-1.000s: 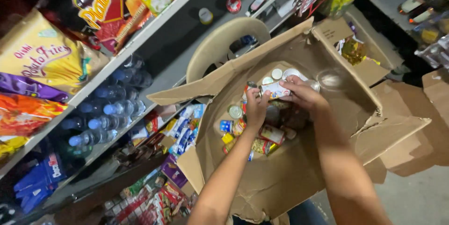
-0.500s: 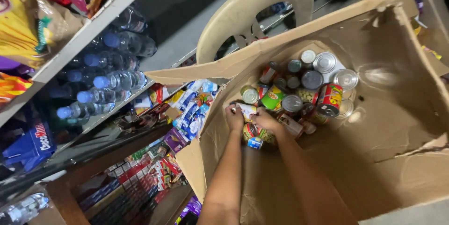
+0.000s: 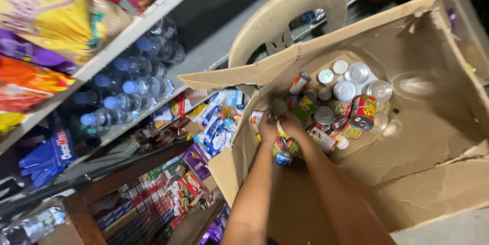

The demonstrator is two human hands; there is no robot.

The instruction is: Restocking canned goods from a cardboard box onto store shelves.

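Cans [image 3: 326, 117] in cardboard box [image 3: 433, 138], left hand [image 3: 267, 129], right hand [image 3: 293, 125] among them

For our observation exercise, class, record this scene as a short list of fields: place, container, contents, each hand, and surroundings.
Place: storeroom with stocked shelves
Container: open cardboard box, flaps spread
Contents: tins clustered at the far side, some upright, some tipped
Left hand: down among the tins, grip unclear
Right hand: beside the left, touching tins, grip unclear
Behind box: beige plastic chair
Shelf: water bottles beneath it, snack bags above
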